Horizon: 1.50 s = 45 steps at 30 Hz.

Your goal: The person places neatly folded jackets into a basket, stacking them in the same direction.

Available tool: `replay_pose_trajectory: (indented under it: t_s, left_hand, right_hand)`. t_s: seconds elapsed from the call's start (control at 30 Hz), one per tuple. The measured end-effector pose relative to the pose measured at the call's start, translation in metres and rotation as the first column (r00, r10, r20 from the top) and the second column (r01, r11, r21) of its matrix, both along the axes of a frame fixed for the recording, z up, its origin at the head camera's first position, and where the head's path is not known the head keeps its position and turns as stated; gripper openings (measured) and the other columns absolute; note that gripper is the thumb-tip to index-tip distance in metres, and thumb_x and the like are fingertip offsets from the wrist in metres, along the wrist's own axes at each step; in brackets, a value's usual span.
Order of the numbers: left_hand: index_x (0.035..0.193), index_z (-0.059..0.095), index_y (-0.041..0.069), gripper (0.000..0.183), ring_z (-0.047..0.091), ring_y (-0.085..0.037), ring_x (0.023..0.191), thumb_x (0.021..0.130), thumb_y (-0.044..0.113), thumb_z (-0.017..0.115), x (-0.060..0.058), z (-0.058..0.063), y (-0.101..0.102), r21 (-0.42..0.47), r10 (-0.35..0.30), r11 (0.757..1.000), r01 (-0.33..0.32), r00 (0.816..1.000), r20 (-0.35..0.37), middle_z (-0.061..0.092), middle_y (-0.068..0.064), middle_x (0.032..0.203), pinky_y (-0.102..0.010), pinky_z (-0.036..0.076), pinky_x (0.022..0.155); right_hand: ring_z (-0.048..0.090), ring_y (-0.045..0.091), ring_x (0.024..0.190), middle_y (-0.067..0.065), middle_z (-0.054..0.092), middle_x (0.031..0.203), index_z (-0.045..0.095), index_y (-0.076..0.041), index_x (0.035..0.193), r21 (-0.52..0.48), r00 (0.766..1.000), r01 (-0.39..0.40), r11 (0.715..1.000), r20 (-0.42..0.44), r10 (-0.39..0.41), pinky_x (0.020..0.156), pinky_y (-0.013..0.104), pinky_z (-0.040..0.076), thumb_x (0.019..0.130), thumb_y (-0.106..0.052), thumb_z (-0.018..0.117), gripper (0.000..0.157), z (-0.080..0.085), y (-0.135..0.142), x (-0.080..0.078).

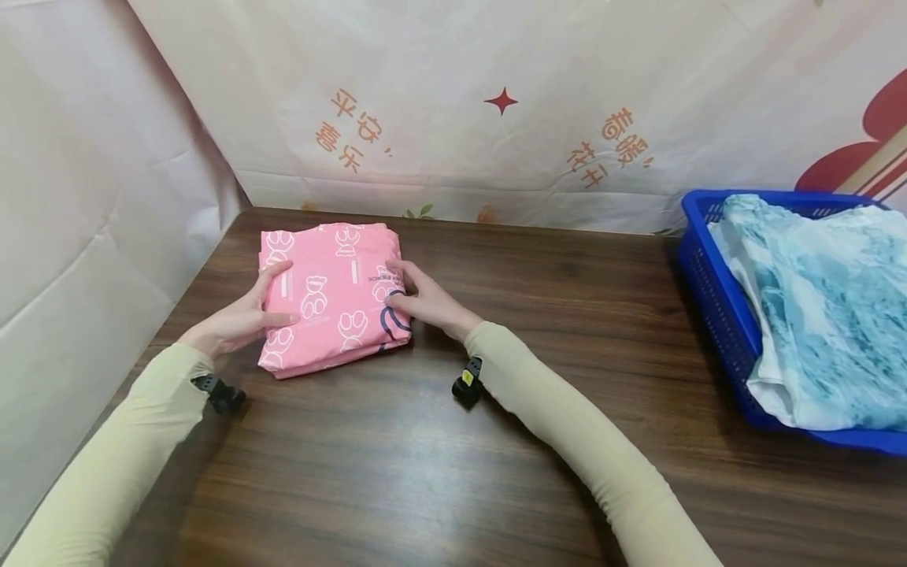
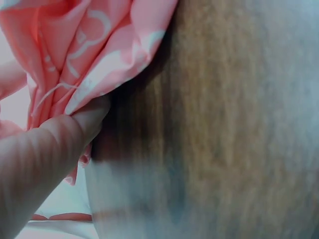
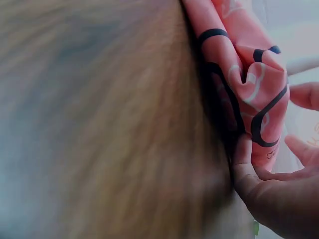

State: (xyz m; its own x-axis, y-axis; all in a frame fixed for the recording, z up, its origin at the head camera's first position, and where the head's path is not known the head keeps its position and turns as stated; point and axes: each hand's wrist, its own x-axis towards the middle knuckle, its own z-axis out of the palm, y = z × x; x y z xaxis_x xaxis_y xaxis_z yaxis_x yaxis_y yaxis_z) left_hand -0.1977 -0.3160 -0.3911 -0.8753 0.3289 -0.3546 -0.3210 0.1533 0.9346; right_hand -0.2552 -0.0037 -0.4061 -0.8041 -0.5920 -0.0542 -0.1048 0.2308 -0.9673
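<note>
On the left part of the table lies a folded pink cloth (image 1: 333,307) with white cartoon outlines and dark lettering at its right side. My left hand (image 1: 244,315) grips its left edge, thumb and index finger showing on top. In the left wrist view the cloth (image 2: 94,45) bunches in creases against a finger of that hand (image 2: 47,154). My right hand (image 1: 432,299) holds the opposite edge. The right wrist view has the cloth's rounded side (image 3: 259,94) between the fingers of the right hand (image 3: 279,194), one fingertip low at the table. The cloth's underside is hidden.
A blue plastic basket (image 1: 719,335) stands at the right, with folded blue-and-white cloth (image 1: 829,307) in it rising above the rim. Behind the brown wooden table (image 1: 425,465) hangs a pale printed curtain (image 1: 439,47), and another pale sheet (image 1: 78,181) borders the left side.
</note>
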Motion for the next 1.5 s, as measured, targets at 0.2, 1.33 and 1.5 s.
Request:
replay_pose_trajectory:
  t_s: [0.2,1.33,1.5]
  left_hand:
    - [0.152,-0.001,0.037,0.093,0.030,-0.035,0.124,0.092,-0.006,0.055,-0.002,-0.002,0.006,0.006,-0.022,1.000,0.022,1.000,-0.004,-0.005,-0.015,0.149,-0.037,0.051,0.083]
    - [0.151,0.018,0.033,0.081,0.045,-0.033,0.116,0.091,0.001,0.062,0.001,0.019,0.112,0.049,-0.082,0.994,0.097,0.964,-0.252,0.030,-0.017,0.141,-0.041,0.052,0.083]
    - [0.151,0.020,0.035,0.079,0.043,-0.035,0.116,0.091,0.006,0.063,-0.001,0.022,0.129,0.002,-0.130,0.991,0.136,0.955,-0.267,0.023,-0.007,0.147,-0.044,0.052,0.083]
  right_hand:
    - [0.038,0.019,0.128,0.008,0.033,0.150,0.036,-0.020,0.148,-0.001,0.999,0.002,1.000,0.034,-0.002,0.105,0.037,0.031,0.089,-0.025,0.066,0.067,-0.002,-0.003,-0.003]
    - [0.059,0.026,0.096,0.010,0.039,0.138,0.037,-0.030,0.147,-0.013,0.992,0.111,0.994,-0.064,-0.111,0.084,0.038,0.048,0.092,-0.023,0.066,0.063,0.024,0.112,0.023]
    - [0.061,0.028,0.087,0.015,0.043,0.130,0.037,-0.029,0.147,0.002,0.987,0.146,0.989,-0.064,-0.146,0.076,0.036,0.052,0.091,-0.021,0.067,0.063,0.030,0.135,0.034]
